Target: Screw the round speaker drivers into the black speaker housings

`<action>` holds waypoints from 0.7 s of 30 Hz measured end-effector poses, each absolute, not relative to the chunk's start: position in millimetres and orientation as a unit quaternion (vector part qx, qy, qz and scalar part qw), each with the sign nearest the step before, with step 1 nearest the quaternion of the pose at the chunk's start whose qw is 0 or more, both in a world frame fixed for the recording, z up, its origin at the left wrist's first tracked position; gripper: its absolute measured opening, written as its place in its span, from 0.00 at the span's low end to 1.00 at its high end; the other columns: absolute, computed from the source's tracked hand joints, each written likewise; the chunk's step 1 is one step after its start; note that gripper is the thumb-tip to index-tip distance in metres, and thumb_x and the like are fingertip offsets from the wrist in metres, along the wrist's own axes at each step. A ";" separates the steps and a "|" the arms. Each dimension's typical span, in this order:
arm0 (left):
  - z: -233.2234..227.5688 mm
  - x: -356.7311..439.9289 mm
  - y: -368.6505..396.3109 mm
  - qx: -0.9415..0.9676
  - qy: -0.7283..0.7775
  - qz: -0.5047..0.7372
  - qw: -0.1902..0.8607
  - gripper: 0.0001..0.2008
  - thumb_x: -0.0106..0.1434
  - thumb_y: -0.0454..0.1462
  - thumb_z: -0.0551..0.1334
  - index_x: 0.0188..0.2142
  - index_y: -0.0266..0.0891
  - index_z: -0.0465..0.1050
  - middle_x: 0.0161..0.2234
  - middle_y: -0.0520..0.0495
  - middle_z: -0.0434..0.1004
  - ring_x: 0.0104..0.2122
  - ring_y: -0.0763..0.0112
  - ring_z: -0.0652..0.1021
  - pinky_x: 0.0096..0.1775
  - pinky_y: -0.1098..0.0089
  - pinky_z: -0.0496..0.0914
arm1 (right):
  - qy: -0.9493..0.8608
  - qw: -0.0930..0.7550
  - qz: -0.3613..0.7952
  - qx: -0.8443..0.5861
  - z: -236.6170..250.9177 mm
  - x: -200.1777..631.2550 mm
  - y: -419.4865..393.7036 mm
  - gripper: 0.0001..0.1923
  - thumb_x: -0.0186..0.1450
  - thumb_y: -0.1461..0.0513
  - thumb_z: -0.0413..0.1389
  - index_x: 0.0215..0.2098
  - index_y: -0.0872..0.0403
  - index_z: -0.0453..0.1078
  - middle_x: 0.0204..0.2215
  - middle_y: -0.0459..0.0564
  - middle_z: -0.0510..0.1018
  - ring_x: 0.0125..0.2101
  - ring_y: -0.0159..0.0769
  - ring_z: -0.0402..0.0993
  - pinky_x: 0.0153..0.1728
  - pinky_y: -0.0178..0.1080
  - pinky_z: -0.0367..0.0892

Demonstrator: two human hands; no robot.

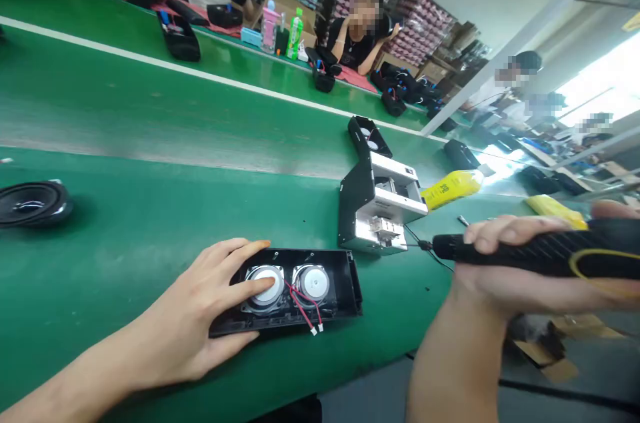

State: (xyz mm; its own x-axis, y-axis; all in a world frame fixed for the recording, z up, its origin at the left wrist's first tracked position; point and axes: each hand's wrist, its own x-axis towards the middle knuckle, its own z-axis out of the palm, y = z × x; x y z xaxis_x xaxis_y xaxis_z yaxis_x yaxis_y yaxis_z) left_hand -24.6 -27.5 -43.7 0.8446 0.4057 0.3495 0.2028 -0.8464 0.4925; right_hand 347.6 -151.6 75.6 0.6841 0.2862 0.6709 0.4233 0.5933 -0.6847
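Observation:
My left hand (207, 306) is closed around the left part of a black speaker housing (344, 276), thumb along the near side and fingers over the far edge. One finger rests on the left of two round speaker drivers (315, 284) set inside it. Red wires (299, 308) with small white plugs hang over the near rim. Wrapped in my right hand (493, 286) is a black electric screwdriver (530, 253), pointing left. Its thin bit reaches the front of a black-and-silver screw feeder (353, 206); whether it touches a screw is too small to tell.
Behind the feeder lie another open housing (367, 136) and a yellow bottle (453, 188). A loose speaker driver (33, 203) sits at the left on the green bench (150, 223). Across the bench, people sit among black housings (179, 36) and drink bottles (295, 35).

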 end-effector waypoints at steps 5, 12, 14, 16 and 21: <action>-43.9 -24.7 -28.2 0.931 0.168 0.230 0.228 0.23 0.68 0.38 0.65 0.62 0.53 0.73 0.74 0.43 0.61 0.69 0.40 0.65 0.63 0.37 0.71 | -0.405 0.808 -0.089 -0.419 57.9 337.5 -110.6 0.34 0.66 0.31 0.51 0.46 0.49 0.71 0.16 0.36 0.67 0.09 0.31 0.56 0.08 0.33 0.55; -45.2 -26.2 -29.2 0.932 0.172 0.221 0.230 0.23 0.69 0.39 0.65 0.63 0.55 0.72 0.75 0.46 0.60 0.70 0.41 0.65 0.62 0.39 0.73 | -0.435 0.793 -0.065 -0.421 49.6 345.1 -120.0 0.34 0.67 0.31 0.50 0.47 0.50 0.71 0.17 0.36 0.68 0.09 0.31 0.57 0.08 0.33 0.57; -44.4 -27.2 -29.0 0.935 0.176 0.212 0.224 0.23 0.70 0.40 0.65 0.64 0.55 0.72 0.76 0.46 0.58 0.71 0.40 0.64 0.63 0.38 0.73 | -0.433 0.796 -0.076 -0.416 49.2 346.2 -120.8 0.34 0.66 0.31 0.53 0.48 0.50 0.70 0.17 0.36 0.68 0.09 0.31 0.56 0.08 0.33 0.57; -42.7 -29.4 -26.9 0.942 0.170 0.201 0.210 0.25 0.70 0.41 0.64 0.65 0.56 0.71 0.77 0.47 0.55 0.71 0.40 0.63 0.63 0.38 0.74 | -0.425 0.797 -0.065 -0.424 48.8 346.1 -120.5 0.34 0.65 0.31 0.53 0.46 0.50 0.70 0.17 0.35 0.67 0.09 0.31 0.55 0.07 0.33 0.56; -40.4 -41.8 -13.9 0.961 0.131 0.163 0.182 0.35 0.67 0.40 0.66 0.72 0.57 0.64 0.80 0.46 0.45 0.74 0.35 0.60 0.61 0.36 0.76 | -0.421 0.803 -0.057 -0.417 50.0 342.6 -119.9 0.36 0.65 0.29 0.52 0.47 0.50 0.71 0.17 0.37 0.68 0.09 0.32 0.56 0.08 0.34 0.57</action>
